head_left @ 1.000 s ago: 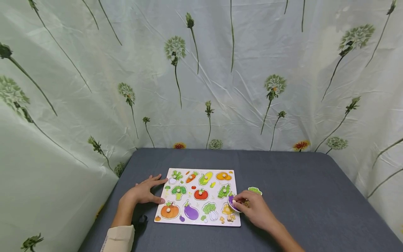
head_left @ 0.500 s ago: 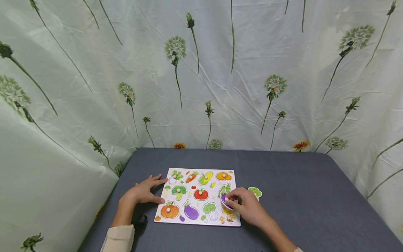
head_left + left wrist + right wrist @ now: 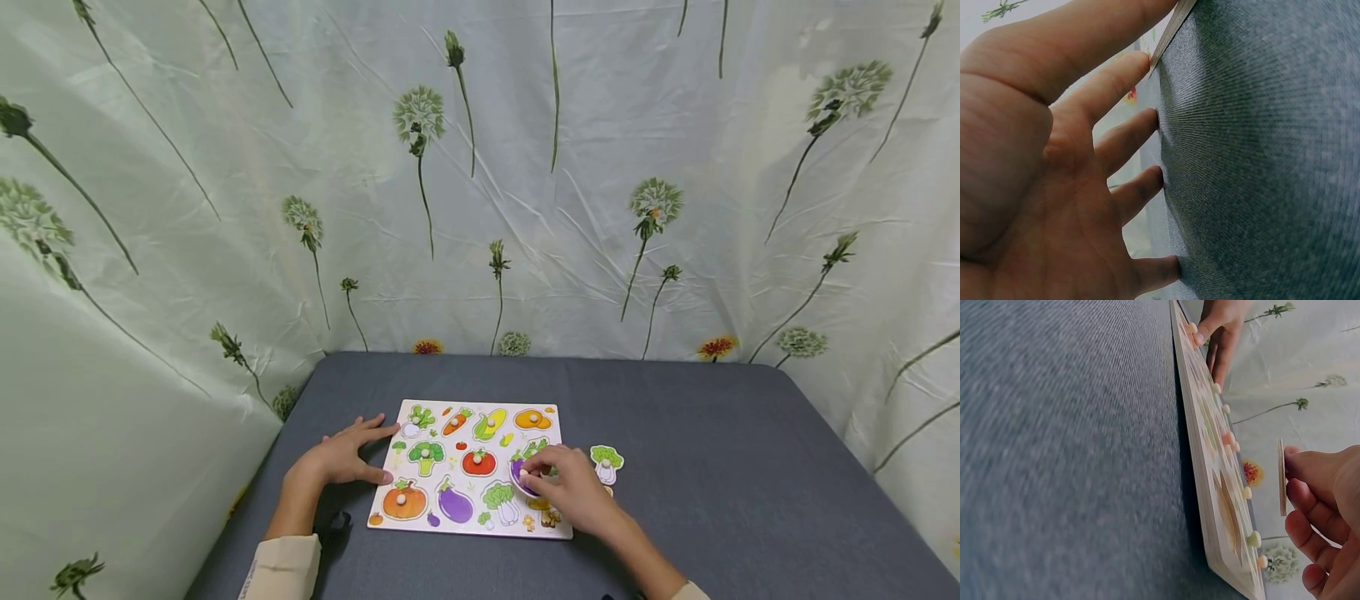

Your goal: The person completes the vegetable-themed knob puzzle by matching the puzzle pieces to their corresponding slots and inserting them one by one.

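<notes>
My right hand (image 3: 576, 490) pinches the knob of a purple eggplant puzzle piece (image 3: 515, 472), held over the right part of the wooden vegetable puzzle board (image 3: 465, 529). In the right wrist view the piece (image 3: 1282, 481) appears edge-on, apart from the board. My left hand (image 3: 341, 457) lies with fingers spread at the board's left side, thumb and index at its edge, the other fingertips on the cloth, as the left wrist view shows. The printed eggplant recess (image 3: 455, 505) and bok choy recess (image 3: 501, 502) bear no knobs. The mushroom recess (image 3: 542, 505) is partly covered by the right hand.
A loose bok choy piece (image 3: 607, 464) lies right of the board on the dark grey table (image 3: 720, 467). Another piece (image 3: 608, 492) peeks out behind the right hand. Knobbed pieces such as the pumpkin (image 3: 405, 502) and tomato (image 3: 479, 462) sit in the board. A flowered curtain (image 3: 570, 250) hangs behind.
The right hand has carried the eggplant piece leftward from the board's right edge, slightly away from me, uncovering the loose bok choy piece. The left hand has stayed in place.
</notes>
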{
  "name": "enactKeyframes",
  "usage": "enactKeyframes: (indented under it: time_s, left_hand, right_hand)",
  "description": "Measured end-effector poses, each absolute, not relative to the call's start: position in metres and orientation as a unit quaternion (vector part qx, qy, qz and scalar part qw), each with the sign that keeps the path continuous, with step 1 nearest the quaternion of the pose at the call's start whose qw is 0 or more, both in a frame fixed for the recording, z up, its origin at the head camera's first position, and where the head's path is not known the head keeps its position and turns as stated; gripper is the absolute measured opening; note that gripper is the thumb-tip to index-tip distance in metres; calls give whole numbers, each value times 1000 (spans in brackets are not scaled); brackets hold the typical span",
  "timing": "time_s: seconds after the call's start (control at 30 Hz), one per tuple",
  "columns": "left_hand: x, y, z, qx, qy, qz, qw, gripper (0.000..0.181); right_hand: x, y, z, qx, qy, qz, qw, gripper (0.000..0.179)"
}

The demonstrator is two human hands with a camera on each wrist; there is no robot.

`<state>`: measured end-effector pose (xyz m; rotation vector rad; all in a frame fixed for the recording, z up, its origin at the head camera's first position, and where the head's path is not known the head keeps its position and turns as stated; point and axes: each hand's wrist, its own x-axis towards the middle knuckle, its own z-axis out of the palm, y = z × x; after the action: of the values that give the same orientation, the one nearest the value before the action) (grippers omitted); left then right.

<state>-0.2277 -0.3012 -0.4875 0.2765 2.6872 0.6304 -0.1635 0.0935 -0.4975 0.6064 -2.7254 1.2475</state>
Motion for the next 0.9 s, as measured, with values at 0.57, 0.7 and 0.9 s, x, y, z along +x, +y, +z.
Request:
enactKeyframes:
  time_s: [0.57, 0.7, 0.9]
  left_hand:
    - [-228, -302, -487, 105, 951, 226, 184, 97]
    - [-228, -301, -486, 103, 951, 226, 186, 97]
    - [-227, -301, -483, 103, 950, 228, 188, 96]
  right_hand:
    - [-166, 69, -504, 223, -874, 430, 37, 4]
    - [-166, 64, -507, 225, -871, 436, 35, 4]
    - [-167, 56, -508, 229, -869, 438, 25, 4]
